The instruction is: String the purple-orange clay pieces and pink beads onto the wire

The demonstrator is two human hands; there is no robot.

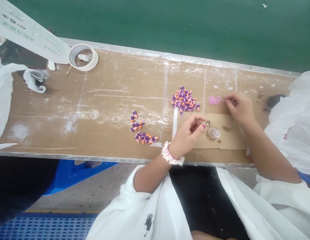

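My left hand (188, 136), with a white and pink scrunchie (172, 155) at the wrist, is closed in a loose pinch over a cardboard sheet (235, 140). Whatever its fingertips hold is too small to tell. A small clear cup (214, 133) stands just right of it, with dark wet spots around. My right hand (239, 106) pinches at the right edge of a little heap of pink beads (214, 100); anything between its fingers cannot be made out. Behind my left hand lies a pile of small purple, orange and pink pieces (184, 99). More such purple pieces (144, 137) lie in small groups farther left.
A roll of masking tape (93, 60) sits at the back left beside a printed sheet (32, 33). White plastic bags (295, 123) bulge at the right end. A green surface (170, 26) lies beyond the table's far edge. A blue stool (72, 175) is below, left.
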